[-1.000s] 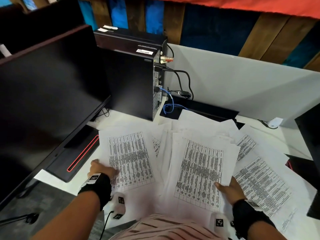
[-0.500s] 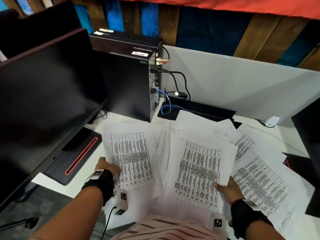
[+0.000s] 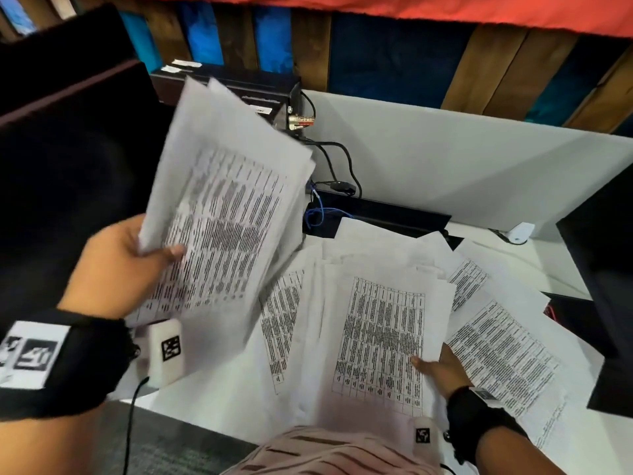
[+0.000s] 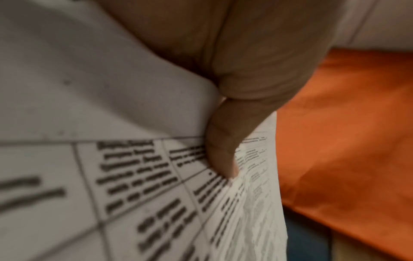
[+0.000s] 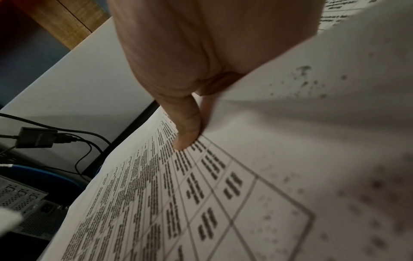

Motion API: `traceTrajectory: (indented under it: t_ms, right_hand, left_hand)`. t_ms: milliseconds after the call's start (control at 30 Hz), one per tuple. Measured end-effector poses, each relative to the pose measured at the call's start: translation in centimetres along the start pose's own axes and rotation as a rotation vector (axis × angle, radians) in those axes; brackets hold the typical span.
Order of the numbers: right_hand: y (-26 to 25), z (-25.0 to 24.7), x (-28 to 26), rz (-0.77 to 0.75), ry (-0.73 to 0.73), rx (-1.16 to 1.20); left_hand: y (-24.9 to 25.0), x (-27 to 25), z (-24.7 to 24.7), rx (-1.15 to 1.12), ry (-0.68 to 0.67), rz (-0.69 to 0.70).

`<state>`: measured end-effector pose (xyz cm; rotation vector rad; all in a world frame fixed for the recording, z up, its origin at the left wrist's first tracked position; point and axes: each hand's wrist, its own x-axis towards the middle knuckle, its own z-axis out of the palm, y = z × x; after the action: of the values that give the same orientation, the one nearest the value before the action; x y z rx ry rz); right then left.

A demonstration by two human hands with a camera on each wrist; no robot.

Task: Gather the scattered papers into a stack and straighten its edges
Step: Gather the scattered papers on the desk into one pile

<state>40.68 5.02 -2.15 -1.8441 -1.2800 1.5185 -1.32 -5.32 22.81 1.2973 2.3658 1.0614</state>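
Printed sheets with tables lie fanned across the white desk (image 3: pixel 212 402). My left hand (image 3: pixel 137 255) holds a few of them (image 3: pixel 222 214) lifted off the desk and tilted, thumb on top (image 4: pixel 221 155) and fingers hidden beneath. My right hand (image 3: pixel 435 368) pinches the right edge of the middle pile (image 3: pixel 380 337), thumb pressed on the printed table (image 5: pixel 187 134), fingers under the paper. More sheets (image 3: pixel 500 351) spread out to the right of that hand, overlapping each other.
A black monitor (image 3: pixel 68 173) fills the left side. A black computer tower (image 3: pixel 270 97) with cables (image 3: pixel 335 159) stands behind the lifted sheets. A white partition (image 3: pixel 462 166) closes the back. Another dark monitor (image 3: pixel 606 269) stands at the right edge.
My left hand has picked the left sheets up from the desk and raised them toward the monitor. The right hand stays on the middle pile's edge.
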Motion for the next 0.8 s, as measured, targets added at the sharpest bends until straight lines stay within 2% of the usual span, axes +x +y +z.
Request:
traceTrajectory:
  t_ms: [100,233,333,400,467,600,667,800]
  right_hand:
    - [0.0,0.0,-0.1,0.005,0.005,0.001]
    - [-0.2,0.3,-0.3,0.012,0.010,-0.026]
    - [0.0,0.3,-0.5,0.000,0.049,-0.091]
    - [-0.1,0.4,-0.7,-0.016,0.069,-0.081]
    - [-0.1,0.3,-0.9,-0.008,0.069,-0.044]
    - [-0.3,0.0,-1.0,0.053,0.061,-0.047]
    - [-0.5,-0.2,-1.1,0.057,0.052,0.005]
    - [-1.0,-0.3,-1.5,0.092,0.057,0.162]
  left_hand:
    - [2.3,-0.1,0.1,-0.228,-0.013,0.033]
    - [3.4,-0.3,4.0,-0.430,-0.173,-0.008]
    - [2.4,-0.8,9.3,-0.531,-0.326,-0.113]
    - [1.5,-1.5,13.2,-0.572,-0.392,-0.233]
    - [-0.3,-2.3,17.1,-0.529,-0.468,-0.344]
    - [-5.4,-3.2,22.6,-0.253,-0.591,-0.500]
    - [-6.3,-3.9,23.5,-0.150,-0.590,-0.487]
    - [-5.5,-5.2,23.5,-0.042,-0.611,-0.362]
